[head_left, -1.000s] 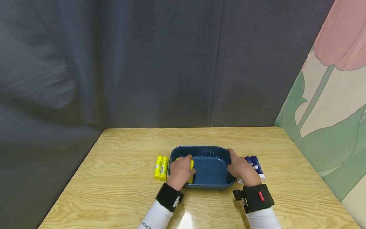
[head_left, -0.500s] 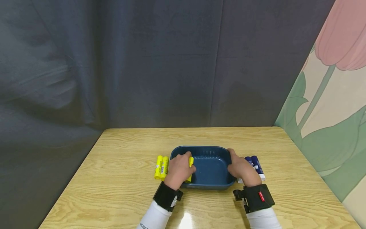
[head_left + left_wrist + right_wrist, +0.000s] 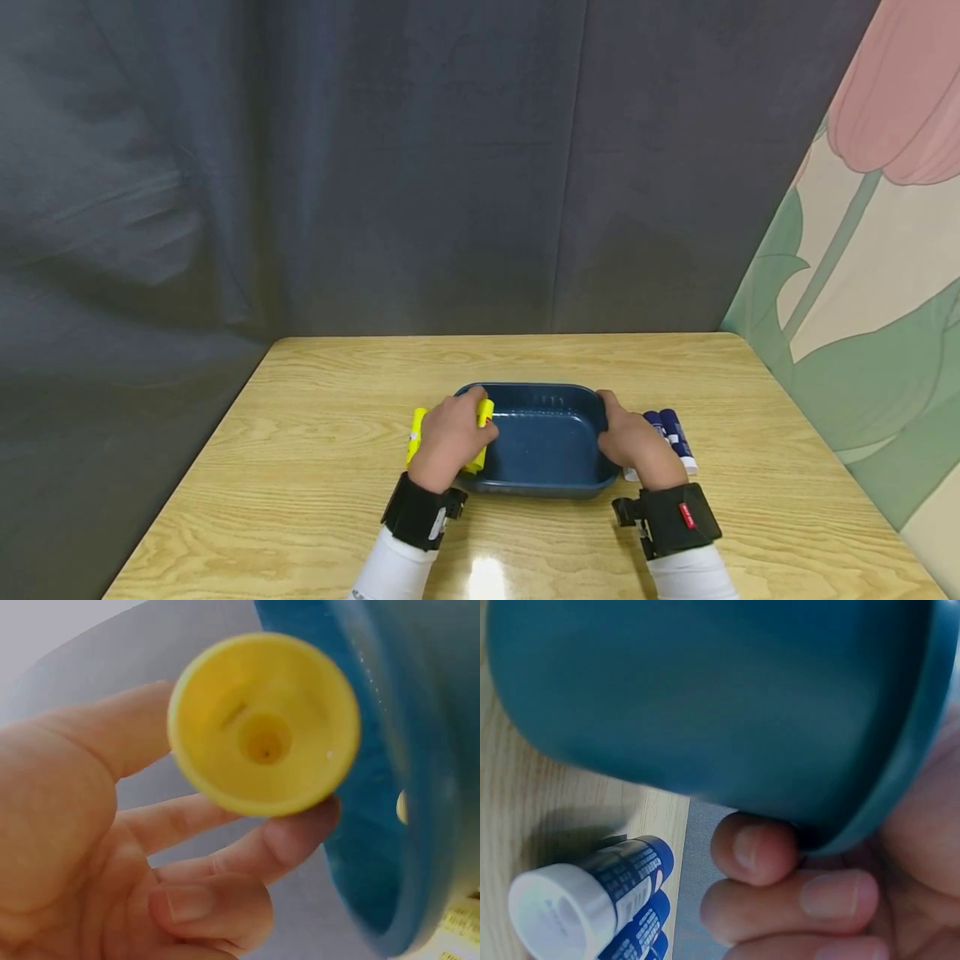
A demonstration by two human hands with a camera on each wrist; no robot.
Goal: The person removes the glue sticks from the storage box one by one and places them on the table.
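Observation:
My left hand (image 3: pixel 448 440) holds a yellow glue stick (image 3: pixel 486 413) over the left end of a dark blue rectangular basin (image 3: pixel 551 454). Seen from the left wrist, the hollow round end of the stick (image 3: pixel 262 727) faces the camera, between the thumb and fingers and close to the basin's rim. My right hand (image 3: pixel 636 442) grips the basin's right rim, its fingertips (image 3: pixel 829 900) curled beneath the edge in the right wrist view. Left of the basin, another yellow glue stick (image 3: pixel 415 435) lies on the table, partly covered by the left hand.
Dark blue glue sticks (image 3: pixel 675 433) with white ends lie to the right of the basin, beside the right hand. The wooden table (image 3: pixel 345 367) backs onto a dark grey curtain (image 3: pixel 420 208). A flower-patterned wall (image 3: pixel 885 333) borders the right side.
My left hand has lifted the yellow glue stick from inside the basin and moved leftward to its left rim, now hiding one table stick. The right hand stays at the right rim.

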